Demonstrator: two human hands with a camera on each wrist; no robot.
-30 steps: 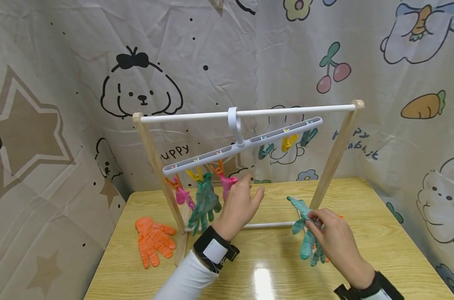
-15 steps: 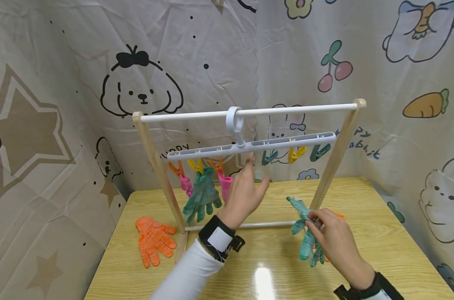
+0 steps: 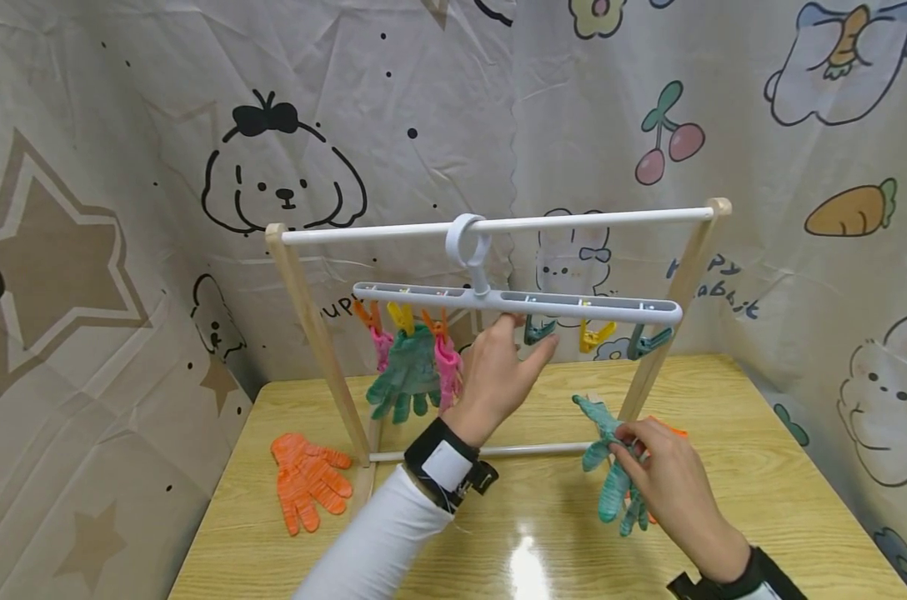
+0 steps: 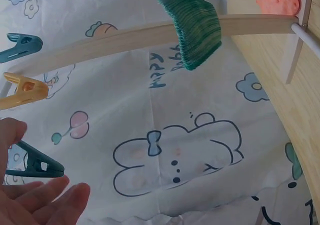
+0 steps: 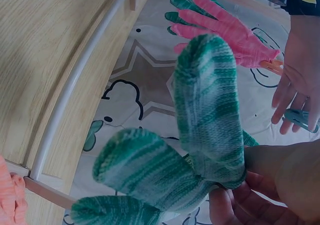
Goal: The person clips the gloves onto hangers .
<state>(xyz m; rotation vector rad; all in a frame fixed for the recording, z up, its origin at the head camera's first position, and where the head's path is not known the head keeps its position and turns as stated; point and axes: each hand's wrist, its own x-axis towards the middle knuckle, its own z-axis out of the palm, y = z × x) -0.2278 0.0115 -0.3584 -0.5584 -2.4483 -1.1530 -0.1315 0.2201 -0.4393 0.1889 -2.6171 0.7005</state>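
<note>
My left hand [image 3: 496, 379] reaches up under the white hanger [image 3: 596, 308], its index fingertip near the bar. In the left wrist view its thumb and spread fingers lie on either side of a teal clothespin [image 4: 47, 166]; a firm pinch does not show. My right hand [image 3: 671, 479] pinches a green striped glove [image 3: 613, 493] at its middle, above the table; in the right wrist view the glove's fingers [image 5: 207, 100] point away from the hand. On the hanger's left half hang a pink glove [image 3: 382, 346], a green glove [image 3: 408, 371] and another pink glove [image 3: 446, 358], each from a clothespin.
A wooden rack with a white top rail [image 3: 371, 233] carries the hanger. Further right on it hang a yellow clothespin [image 3: 596, 336] and a teal one. An orange glove [image 3: 311, 483] lies flat at left; more orange fabric [image 3: 667, 426] shows behind my right hand.
The hanger has turned and tilted, its right end coming down and nearer, its left end rising. My left hand has shifted right towards the nearest teal clothespin. My right hand stays with the glove.
</note>
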